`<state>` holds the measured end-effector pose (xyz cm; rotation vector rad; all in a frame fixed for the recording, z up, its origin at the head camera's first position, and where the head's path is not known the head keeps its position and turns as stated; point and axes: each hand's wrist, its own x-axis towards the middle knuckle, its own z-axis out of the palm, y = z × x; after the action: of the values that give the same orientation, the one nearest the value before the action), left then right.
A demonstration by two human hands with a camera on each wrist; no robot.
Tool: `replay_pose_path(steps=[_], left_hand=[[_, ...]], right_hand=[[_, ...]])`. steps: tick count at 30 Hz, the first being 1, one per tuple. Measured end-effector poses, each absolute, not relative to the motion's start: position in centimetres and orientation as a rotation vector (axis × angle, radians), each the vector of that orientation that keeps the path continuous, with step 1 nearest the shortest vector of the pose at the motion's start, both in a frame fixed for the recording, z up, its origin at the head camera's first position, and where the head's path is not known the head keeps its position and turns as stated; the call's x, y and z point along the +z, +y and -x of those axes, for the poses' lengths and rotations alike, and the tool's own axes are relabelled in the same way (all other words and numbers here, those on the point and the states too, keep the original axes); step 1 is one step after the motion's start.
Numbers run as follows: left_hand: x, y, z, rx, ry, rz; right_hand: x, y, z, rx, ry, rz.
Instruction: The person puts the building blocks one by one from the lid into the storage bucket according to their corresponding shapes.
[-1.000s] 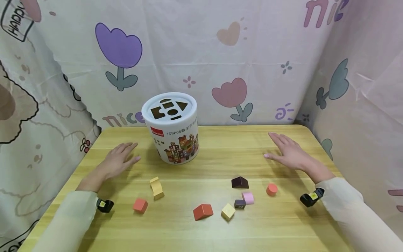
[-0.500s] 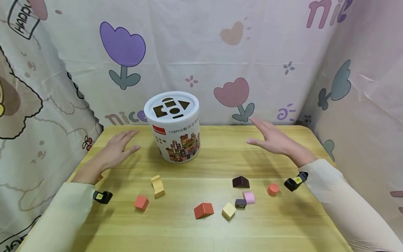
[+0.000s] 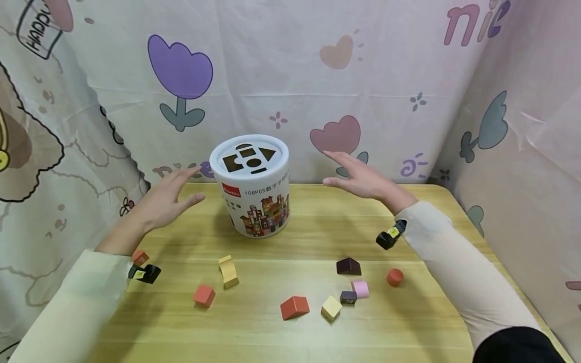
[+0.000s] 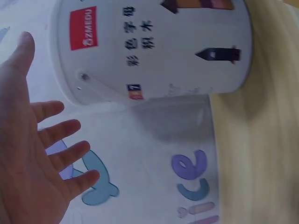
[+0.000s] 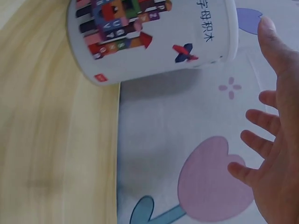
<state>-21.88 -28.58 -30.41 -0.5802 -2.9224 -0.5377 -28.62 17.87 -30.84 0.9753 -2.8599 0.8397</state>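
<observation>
A white toy-block bucket (image 3: pixel 257 189) stands upright at the back of the table, its lid (image 3: pixel 249 157) cut with shaped holes. To its left my left hand (image 3: pixel 165 199) is held in the air, fingers extended and thumb apart, not touching it. On the other side my right hand (image 3: pixel 363 176) is raised likewise, with a wider gap to the bucket. Both wrist views show the bucket's printed side, seen sideways, with the spread left fingers (image 4: pixel 65 144) and right fingers (image 5: pixel 257 133) apart from it. Neither hand holds anything.
Several loose blocks lie on the wooden table (image 3: pixel 245 333): a yellow one (image 3: pixel 228 272), red ones (image 3: pixel 294 307), a dark one (image 3: pixel 348 266), a pink one (image 3: pixel 360 289) and a red cylinder (image 3: pixel 395 277). A patterned cloth (image 3: pixel 263 60) hangs behind.
My right hand has moved left toward the bucket and risen. The left hand has lifted a little beside it. The bucket and blocks stay in place on the table.
</observation>
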Motion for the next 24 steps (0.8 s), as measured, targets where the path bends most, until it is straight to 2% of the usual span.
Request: replay_pose_path(steps=[24], left_hand=[[-27.9, -24.7, 24.0, -0.592, -2.868, 0.457]], right_hand=[[-29.4, 9.4, 32.8, 0.943, -2.799, -1.054]])
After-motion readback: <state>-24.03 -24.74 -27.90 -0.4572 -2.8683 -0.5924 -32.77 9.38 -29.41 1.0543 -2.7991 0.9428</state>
